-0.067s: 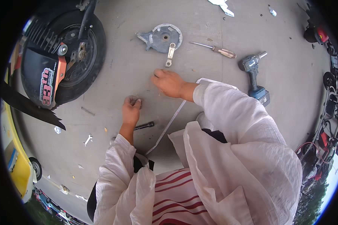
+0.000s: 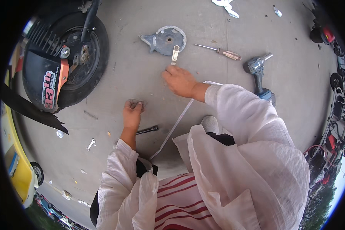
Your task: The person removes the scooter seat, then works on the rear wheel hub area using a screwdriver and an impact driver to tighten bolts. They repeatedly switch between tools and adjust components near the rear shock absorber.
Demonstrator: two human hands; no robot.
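A grey brake drum plate lies on the ground ahead of me, with a brass-coloured brake lever jutting toward me from its edge. My right hand, fingers curled, is at the lever's near end and covers its tip; whether it touches the lever or holds something is hidden. Lower and to the left, my left hand has thumb and fingers pinched together just above the ground. Anything in that pinch is too small to make out. Beside the left wrist lies a black socket extension.
A screwdriver and a cordless impact wrench lie at right. A scooter's rear wheel stands at left. Near it are a bolt and a small spanner. A white strap runs between my arms.
My right hand has moved slightly right and now covers the lever's near end. The left hand stays pinched in nearly the same place.
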